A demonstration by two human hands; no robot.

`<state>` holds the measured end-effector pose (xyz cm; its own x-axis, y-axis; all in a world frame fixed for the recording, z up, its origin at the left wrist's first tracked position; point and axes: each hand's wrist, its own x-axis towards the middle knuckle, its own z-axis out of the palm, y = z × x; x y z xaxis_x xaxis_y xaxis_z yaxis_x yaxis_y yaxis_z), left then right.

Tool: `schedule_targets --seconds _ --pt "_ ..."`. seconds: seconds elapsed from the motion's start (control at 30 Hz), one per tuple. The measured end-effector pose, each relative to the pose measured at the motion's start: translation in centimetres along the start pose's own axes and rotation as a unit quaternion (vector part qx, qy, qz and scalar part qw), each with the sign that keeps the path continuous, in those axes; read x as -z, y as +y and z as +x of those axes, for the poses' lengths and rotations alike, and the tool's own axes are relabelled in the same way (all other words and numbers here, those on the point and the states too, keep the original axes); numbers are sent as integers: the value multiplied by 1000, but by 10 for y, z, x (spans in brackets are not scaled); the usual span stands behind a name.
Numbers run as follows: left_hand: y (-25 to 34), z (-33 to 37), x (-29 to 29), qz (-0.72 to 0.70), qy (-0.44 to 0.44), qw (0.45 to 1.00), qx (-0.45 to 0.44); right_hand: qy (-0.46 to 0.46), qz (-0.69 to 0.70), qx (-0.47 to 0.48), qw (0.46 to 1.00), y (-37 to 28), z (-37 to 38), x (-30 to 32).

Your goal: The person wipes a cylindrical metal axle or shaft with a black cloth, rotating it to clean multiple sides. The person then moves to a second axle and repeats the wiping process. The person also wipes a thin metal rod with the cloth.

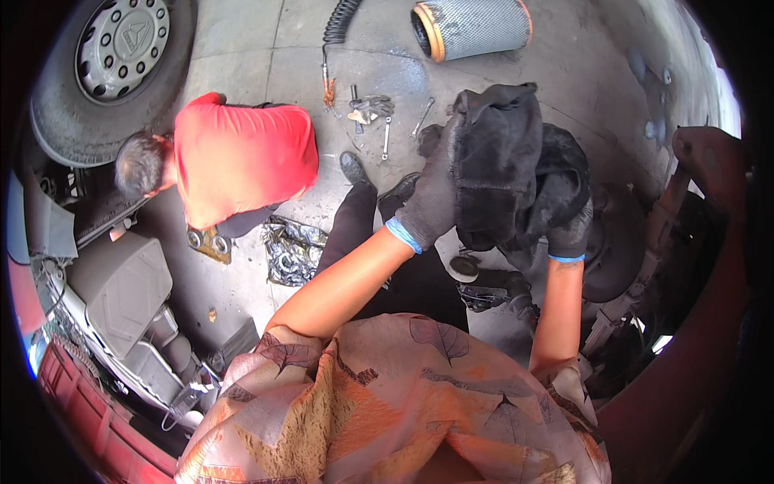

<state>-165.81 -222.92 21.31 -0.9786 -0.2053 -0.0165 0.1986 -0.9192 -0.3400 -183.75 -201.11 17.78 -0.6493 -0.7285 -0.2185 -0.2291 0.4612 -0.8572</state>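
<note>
A bulky piece of black fuzzy cloth [500, 157] hangs bunched up in front of me, right of the middle. My left hand [431, 198], in a dark work glove with a blue cuff, grips its left side; the fingertips are partly hidden by the cloth. My right hand [571, 234], gloved the same way, is closed on the lower right folds. Below the cloth, dark machine parts [488, 282] show close to my legs. On the floor beyond my left hand lie a wrench [386, 139], another wrench [422, 115] and a pair of grey gloves [371, 108].
A person in a red shirt [242, 161] crouches at left, beside a large truck wheel [133, 52]. A cylindrical air filter [480, 31] and a coiled hose [342, 22] lie at the back. Oily black plastic [292, 252] is on the floor. Vehicle parts [629, 266] stand at right.
</note>
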Motion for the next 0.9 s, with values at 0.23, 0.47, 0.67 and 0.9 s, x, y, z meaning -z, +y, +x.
schedule_targets --seconds 0.23,0.47,0.67,0.9 --pt "25 6 -14 19 178 983 32 -23 478 -98 873 -27 21 -33" --pt "55 -2 1 -3 186 981 45 -77 638 -117 757 -47 44 -68" --pt "91 0 12 20 176 984 35 29 456 -120 881 -19 72 -96" --pt "130 24 107 124 13 991 -37 16 485 -187 854 23 157 -129"
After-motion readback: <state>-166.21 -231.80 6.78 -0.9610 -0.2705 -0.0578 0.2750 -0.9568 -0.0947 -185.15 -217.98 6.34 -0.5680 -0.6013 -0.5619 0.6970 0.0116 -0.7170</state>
